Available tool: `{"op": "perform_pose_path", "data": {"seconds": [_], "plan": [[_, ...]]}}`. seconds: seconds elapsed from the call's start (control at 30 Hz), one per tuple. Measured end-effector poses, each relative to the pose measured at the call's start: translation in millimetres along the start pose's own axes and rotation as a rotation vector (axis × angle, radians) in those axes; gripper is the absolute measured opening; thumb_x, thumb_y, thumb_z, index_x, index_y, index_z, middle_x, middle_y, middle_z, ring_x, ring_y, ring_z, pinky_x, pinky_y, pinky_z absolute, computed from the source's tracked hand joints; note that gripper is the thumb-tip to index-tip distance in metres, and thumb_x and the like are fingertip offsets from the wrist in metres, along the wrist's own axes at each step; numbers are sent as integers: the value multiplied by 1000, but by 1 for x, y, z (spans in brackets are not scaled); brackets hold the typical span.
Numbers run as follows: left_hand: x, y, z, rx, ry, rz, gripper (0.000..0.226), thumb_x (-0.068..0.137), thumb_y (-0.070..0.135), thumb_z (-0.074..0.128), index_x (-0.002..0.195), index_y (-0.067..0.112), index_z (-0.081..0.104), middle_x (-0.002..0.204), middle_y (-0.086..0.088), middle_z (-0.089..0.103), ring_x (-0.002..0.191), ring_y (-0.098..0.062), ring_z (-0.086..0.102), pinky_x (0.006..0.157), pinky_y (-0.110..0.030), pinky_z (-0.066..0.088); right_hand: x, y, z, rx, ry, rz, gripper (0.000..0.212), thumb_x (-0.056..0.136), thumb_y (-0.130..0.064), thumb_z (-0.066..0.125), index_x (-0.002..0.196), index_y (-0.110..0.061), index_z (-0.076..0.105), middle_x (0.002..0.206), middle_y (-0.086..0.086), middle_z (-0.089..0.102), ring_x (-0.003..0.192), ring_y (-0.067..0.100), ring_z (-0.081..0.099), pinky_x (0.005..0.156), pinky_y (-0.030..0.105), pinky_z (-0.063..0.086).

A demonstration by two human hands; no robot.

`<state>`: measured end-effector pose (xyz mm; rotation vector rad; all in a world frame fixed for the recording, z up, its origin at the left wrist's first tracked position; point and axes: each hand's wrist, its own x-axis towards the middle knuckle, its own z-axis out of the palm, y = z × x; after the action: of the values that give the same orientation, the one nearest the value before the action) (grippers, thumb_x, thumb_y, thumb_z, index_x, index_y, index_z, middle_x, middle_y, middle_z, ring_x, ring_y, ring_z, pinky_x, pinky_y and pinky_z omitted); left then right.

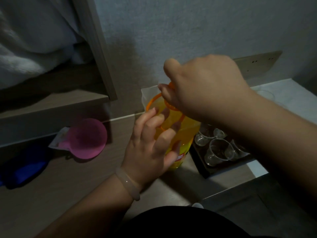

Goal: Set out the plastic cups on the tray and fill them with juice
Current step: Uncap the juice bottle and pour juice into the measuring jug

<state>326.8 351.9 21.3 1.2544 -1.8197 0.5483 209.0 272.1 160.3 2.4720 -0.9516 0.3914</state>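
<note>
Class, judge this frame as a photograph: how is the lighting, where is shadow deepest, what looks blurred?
Head view: dim and underexposed; lightest on the white tabletop; deepest shadow over the blue item; the left hand and right hand gripping the orange jug look softly blurred; the clear cups catch small glints.

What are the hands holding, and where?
The orange jug: left hand grips its upper side near the rim; right hand pinches an orange piece at its top.

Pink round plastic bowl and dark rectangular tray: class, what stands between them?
The head view shows the orange translucent plastic jug there, with the left hand holding it.
</note>
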Motion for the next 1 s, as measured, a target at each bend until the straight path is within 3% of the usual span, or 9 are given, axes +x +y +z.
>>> {"op": "perform_pose_path", "data": {"seconds": [0.07, 0.2, 0.3, 0.37, 0.53, 0.63, 0.73, 0.87, 1.0], "plan": [[0, -1, 0, -12, -2, 1, 49, 78, 30, 71, 117, 15, 45, 119, -11, 39, 121, -36, 39, 112, -34, 25, 0, 2, 3, 50, -8, -9, 30, 96, -47, 38, 91, -19, 30, 58, 5, 29, 48, 25, 22, 46, 31, 12], [0, -1, 1, -38, -9, 12, 50, 76, 28, 71, 118, 16, 45, 122, -12, 40, 122, -36, 41, 111, -37, 29, -1, 19, 7, 177, -25, -209, 39, 93, -45, 35, 101, -10, 49, 76, 13, 57, 62, 35, 48, 54, 38, 33], [1, -1, 1, -28, -6, 6, 54, 77, 27, 72, 122, 17, 45, 126, -12, 41, 122, -35, 42, 111, -36, 29, -3, 34, 8, 242, -60, -379, 36, 94, -41, 40, 109, -11, 54, 95, 13, 59, 85, 36, 56, 71, 43, 44], [1, 0, 0, -14, -8, -1, 55, 77, 27, 72, 123, 17, 45, 126, -11, 41, 121, -35, 41, 111, -36, 28, -3, 41, 5, 266, -82, -417, 36, 95, -40, 40, 114, -14, 56, 99, 13, 56, 90, 34, 53, 72, 44, 45], [1, 1, 1, -18, -23, -11, 51, 76, 27, 70, 119, 16, 44, 125, -12, 39, 122, -37, 40, 110, -38, 29, -11, 38, 0, 299, -130, -291, 49, 91, -53, 37, 131, -28, 49, 111, 11, 56, 101, 31, 53, 76, 40, 45], [-1, 0, 0, -20, -36, -6, 49, 78, 27, 69, 118, 15, 44, 125, -13, 39, 124, -37, 39, 110, -39, 29, -12, 30, -3, 307, -119, -84, 61, 87, -69, 29, 126, -27, 51, 107, 7, 56, 100, 26, 53, 72, 36, 42], [0, 1, -1, -19, -49, 5, 52, 78, 27, 70, 121, 16, 43, 127, -13, 38, 126, -36, 38, 111, -39, 29, -11, 28, -6, 344, -117, -70, 49, 89, -60, 36, 117, -25, 58, 103, 4, 56, 90, 22, 52, 67, 34, 39], [-1, 0, -1, -27, -51, 4, 53, 75, 27, 73, 118, 15, 43, 130, -13, 38, 127, -37, 38, 111, -41, 29, -11, 33, -12, 505, -171, -112, 44, 85, -47, 45, 125, -33, 57, 115, -3, 58, 87, 5, 44, 72, 27, 35], [-1, 0, -2, -11, -46, -3, 52, 77, 28, 71, 120, 16, 44, 126, -12, 38, 126, -36, 38, 110, -40, 29, -11, 24, -8, 421, -155, -9, 58, 82, -65, 43, 126, -26, 46, 117, 3, 55, 105, 21, 52, 81, 38, 45]]}}
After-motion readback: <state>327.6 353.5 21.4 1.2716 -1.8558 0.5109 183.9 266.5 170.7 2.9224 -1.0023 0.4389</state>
